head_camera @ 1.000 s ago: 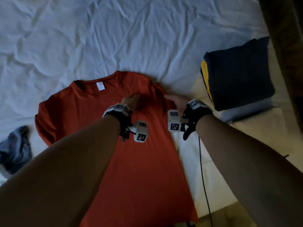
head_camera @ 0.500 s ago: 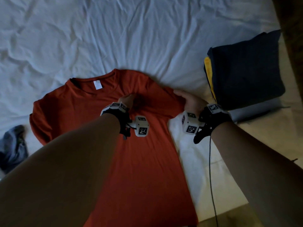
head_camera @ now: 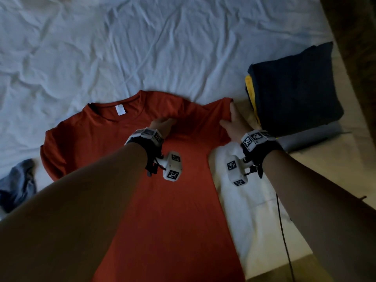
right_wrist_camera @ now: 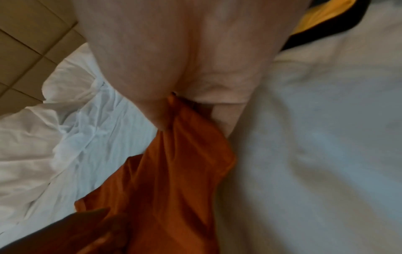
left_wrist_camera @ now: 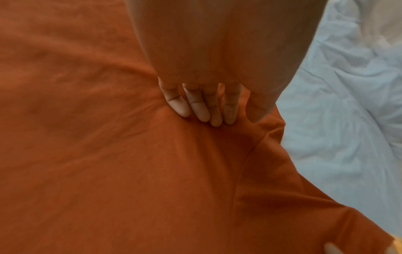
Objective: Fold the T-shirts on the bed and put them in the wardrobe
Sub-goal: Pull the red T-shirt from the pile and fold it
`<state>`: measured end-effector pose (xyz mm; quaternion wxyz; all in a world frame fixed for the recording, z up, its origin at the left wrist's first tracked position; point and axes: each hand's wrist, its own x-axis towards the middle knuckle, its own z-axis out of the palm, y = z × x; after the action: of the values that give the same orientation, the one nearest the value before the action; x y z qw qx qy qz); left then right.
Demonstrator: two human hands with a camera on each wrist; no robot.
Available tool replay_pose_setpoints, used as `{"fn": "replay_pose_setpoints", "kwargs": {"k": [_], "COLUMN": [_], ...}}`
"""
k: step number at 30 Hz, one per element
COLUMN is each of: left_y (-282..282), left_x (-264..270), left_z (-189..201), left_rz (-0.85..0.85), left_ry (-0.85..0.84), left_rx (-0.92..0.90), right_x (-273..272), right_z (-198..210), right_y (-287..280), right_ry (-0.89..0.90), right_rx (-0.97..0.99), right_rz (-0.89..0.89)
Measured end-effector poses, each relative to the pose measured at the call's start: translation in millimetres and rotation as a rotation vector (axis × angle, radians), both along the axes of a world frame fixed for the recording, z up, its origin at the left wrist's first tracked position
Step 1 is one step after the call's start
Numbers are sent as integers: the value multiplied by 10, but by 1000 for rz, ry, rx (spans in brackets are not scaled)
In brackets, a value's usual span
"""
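Note:
A rust-red T-shirt [head_camera: 173,200] lies front-down on the white sheet, collar away from me. My left hand [head_camera: 162,125] presses flat on it near the right shoulder; the left wrist view shows the straight fingers [left_wrist_camera: 200,106] on the fabric [left_wrist_camera: 108,171]. My right hand [head_camera: 234,121] holds the right sleeve out to the side. In the right wrist view, thumb and fingers of that hand [right_wrist_camera: 174,68] pinch the sleeve edge [right_wrist_camera: 178,163].
A folded stack [head_camera: 295,88], dark navy over yellow and grey, sits just right of my right hand. A crumpled blue-grey garment [head_camera: 16,186] lies at the left edge. The wrinkled sheet [head_camera: 142,47] stretches beyond. A black cable [head_camera: 284,231] hangs by the bed's corner.
My right hand has moved right with the sleeve, spreading it out from the shirt body toward the folded stack. The left hand stays pressed on the shoulder area.

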<state>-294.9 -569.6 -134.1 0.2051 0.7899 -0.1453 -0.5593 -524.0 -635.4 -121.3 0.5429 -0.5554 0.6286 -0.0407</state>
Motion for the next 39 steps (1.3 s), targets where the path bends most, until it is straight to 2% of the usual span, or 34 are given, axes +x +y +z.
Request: {"fn": "replay_pose_setpoints", "kwargs": {"k": [3, 8, 13, 18, 23, 28, 30, 33, 37, 39], "left_y": [7, 54, 66, 68, 58, 93, 152, 313, 628, 840], "left_x": [-43, -94, -118, -120, -165, -109, -31, 160, 504, 764], "left_z": [26, -56, -123, -142, -129, 79, 173, 250, 344, 227], "left_rz": [-37, -63, -30, -5, -23, 0, 36, 74, 108, 125], "left_ry": [-18, -76, -60, -75, -129, -109, -125, -188, -243, -239], "left_rx": [-46, -118, -154, -153, -142, -100, -90, -90, -65, -33], "right_x": [-117, -170, -206, -225, -191, -244, -230, -20, 519, 812], "right_z": [-53, -106, -134, -154, -132, 36, 140, 332, 507, 546], "right_y": [46, 151, 172, 138, 112, 143, 175, 253, 415, 540], "right_ry": [44, -109, -35, -35, 71, 383, 419, 351, 156, 107], "right_rx": [-6, 135, 135, 91, -7, -87, -107, -149, -73, -35], "right_rz": [-45, -176, -56, -123, -45, -53, -61, -58, -11, 26]}}
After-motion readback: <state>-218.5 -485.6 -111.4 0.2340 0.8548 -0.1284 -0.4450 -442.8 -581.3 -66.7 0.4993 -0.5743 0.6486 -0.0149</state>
